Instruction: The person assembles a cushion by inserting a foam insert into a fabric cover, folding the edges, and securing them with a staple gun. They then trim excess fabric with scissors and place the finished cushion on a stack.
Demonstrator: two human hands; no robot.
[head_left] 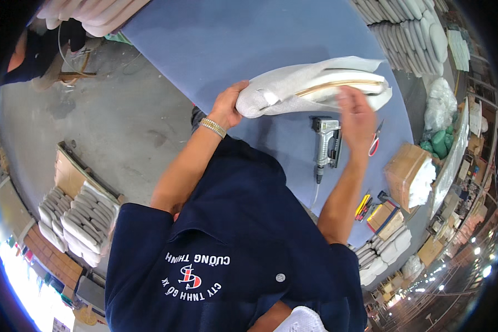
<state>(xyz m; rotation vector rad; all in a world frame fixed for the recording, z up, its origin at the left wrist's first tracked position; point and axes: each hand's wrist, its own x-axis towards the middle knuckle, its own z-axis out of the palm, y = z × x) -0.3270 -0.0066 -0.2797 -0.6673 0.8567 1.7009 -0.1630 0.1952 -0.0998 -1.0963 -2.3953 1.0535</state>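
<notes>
Above the blue-grey table I hold a pad (293,91) in pale grey fabric, tilted edge-on. Its cover gapes along one side, where white layers and a thin tan strip show. My left hand (228,105), with a bracelet at the wrist, is closed around the pad's rounded left end. Over the pad's right part is my right hand (357,113); its fingers are smeared by motion, and I cannot tell whether they touch the fabric. Below the pad lies a metal air staple gun (326,143) with a hose. Red-handled scissors (374,145) lie just right of my right wrist.
The blue-grey table (221,41) reaches far ahead. Cutters (363,206) and a small box (385,218) lie at its near right. A cardboard box (406,171) stands to the right. Stacks of grey pads (415,44) rise beyond. Another person (36,55) is at far left.
</notes>
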